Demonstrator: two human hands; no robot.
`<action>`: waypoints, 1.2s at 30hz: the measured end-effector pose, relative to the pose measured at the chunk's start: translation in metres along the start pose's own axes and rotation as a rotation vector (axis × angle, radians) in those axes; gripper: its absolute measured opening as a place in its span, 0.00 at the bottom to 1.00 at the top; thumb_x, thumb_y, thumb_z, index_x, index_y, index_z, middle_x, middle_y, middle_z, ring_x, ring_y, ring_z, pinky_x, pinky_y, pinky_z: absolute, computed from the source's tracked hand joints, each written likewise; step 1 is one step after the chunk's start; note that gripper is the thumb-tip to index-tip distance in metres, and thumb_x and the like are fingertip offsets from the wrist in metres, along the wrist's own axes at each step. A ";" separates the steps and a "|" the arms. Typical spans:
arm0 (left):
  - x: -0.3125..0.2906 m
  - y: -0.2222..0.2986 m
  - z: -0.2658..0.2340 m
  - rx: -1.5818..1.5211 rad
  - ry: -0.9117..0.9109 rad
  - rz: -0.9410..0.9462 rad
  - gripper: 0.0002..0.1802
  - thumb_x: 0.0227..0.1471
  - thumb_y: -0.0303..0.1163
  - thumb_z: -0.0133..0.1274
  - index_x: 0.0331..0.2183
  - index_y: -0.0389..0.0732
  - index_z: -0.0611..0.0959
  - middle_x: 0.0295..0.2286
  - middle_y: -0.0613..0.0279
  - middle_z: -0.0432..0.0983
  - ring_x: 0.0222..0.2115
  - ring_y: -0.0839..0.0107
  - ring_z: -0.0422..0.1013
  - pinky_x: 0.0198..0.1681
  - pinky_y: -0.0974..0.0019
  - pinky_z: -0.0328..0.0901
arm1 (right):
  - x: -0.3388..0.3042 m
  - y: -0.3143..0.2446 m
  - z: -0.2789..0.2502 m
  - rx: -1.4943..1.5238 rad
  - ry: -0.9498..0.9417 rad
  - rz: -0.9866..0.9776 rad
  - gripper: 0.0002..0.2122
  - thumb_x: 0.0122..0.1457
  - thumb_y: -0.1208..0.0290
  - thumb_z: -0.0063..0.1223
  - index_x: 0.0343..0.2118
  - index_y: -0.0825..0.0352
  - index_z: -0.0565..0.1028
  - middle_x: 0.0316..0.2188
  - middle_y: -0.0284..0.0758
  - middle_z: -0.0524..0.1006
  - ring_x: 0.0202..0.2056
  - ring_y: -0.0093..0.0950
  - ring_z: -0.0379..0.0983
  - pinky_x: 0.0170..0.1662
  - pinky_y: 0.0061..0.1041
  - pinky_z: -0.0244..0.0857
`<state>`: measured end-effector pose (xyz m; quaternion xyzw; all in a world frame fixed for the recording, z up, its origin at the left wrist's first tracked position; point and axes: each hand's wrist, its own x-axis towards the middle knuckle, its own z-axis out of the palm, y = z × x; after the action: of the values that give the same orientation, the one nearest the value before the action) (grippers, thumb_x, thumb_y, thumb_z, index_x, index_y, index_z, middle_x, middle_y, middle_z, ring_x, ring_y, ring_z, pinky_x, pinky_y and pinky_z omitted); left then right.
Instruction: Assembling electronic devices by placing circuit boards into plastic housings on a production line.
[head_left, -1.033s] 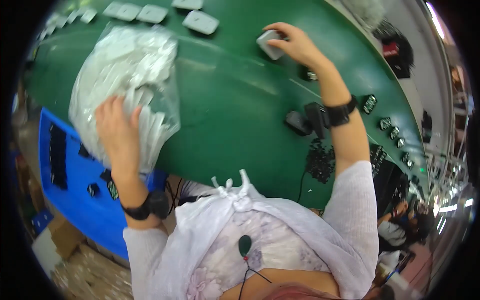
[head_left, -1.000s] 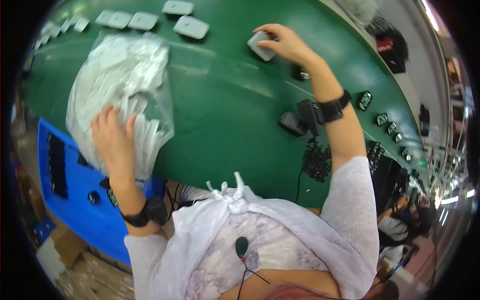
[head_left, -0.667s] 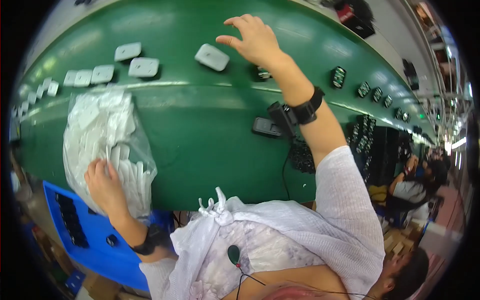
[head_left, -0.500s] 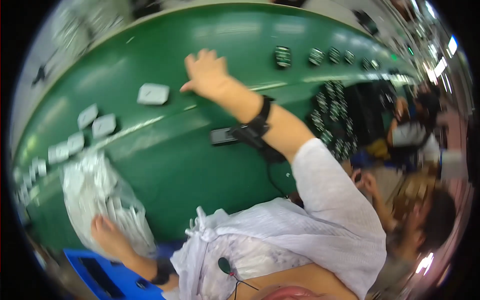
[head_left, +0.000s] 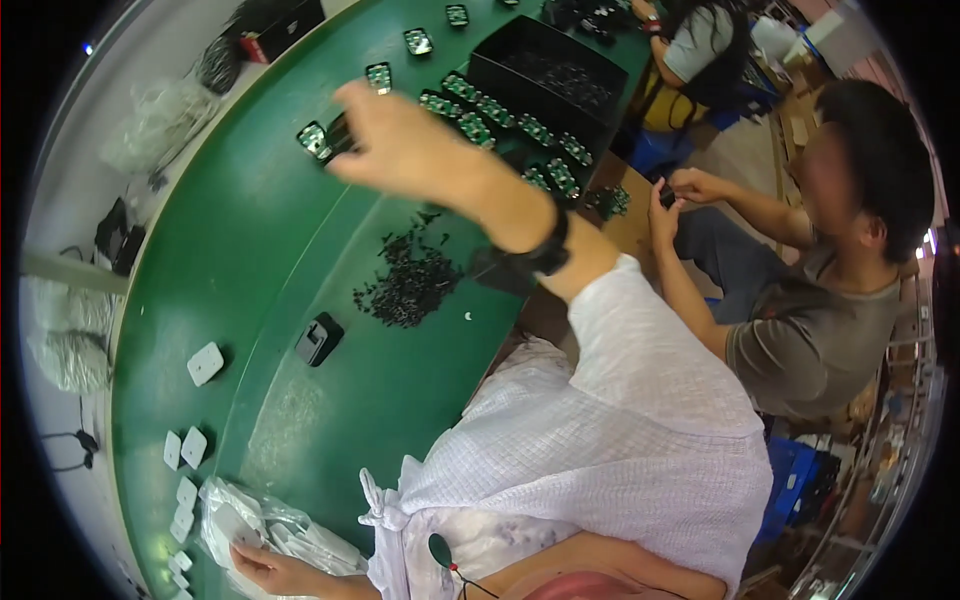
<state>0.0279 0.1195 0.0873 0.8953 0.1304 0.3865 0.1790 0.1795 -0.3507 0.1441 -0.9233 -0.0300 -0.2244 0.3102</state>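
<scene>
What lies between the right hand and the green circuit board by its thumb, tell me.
A dark shape shows in the crook of the right hand, beside the green circuit board; whether it is a separate piece is unclear. Nothing else visible intervenes.

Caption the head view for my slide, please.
Right hand above a green table near circuit boards; left hand at a clear plastic bag.

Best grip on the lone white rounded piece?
Probably by opposite edges, from above: the white piece seems to lie flat, its sides look thick enough to pinch, and it sits apart from the other white pieces on the green table.
</scene>
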 end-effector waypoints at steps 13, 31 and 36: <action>-0.026 0.093 0.070 -0.525 -0.437 -0.162 0.18 0.64 0.39 0.41 0.45 0.33 0.72 0.22 0.57 0.76 0.19 0.74 0.70 0.24 0.73 0.63 | -0.257 0.259 -0.097 -0.389 0.797 0.870 0.27 0.45 0.59 0.65 0.44 0.72 0.68 0.33 0.47 0.76 0.41 0.42 0.73 0.43 0.36 0.66; -0.064 0.150 0.100 -0.735 -0.769 -0.255 0.16 0.63 0.38 0.44 0.44 0.34 0.72 0.29 0.56 0.74 0.20 0.73 0.69 0.23 0.73 0.61 | -0.398 0.396 0.009 -0.064 0.391 1.593 0.22 0.37 0.68 0.70 0.34 0.75 0.75 0.36 0.48 0.78 0.40 0.39 0.76 0.42 0.32 0.69; -0.071 0.138 0.083 -0.656 -0.700 -0.454 0.17 0.63 0.38 0.44 0.45 0.35 0.72 0.30 0.56 0.75 0.21 0.73 0.69 0.24 0.73 0.64 | -0.448 0.452 0.046 -0.144 0.360 1.628 0.24 0.41 0.70 0.68 0.42 0.70 0.71 0.40 0.47 0.76 0.42 0.39 0.74 0.41 0.36 0.68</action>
<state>0.0553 -0.0494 0.0469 0.8169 0.1258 0.0363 0.5618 -0.1170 -0.6504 -0.3354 -0.6242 0.7107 -0.0755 0.3156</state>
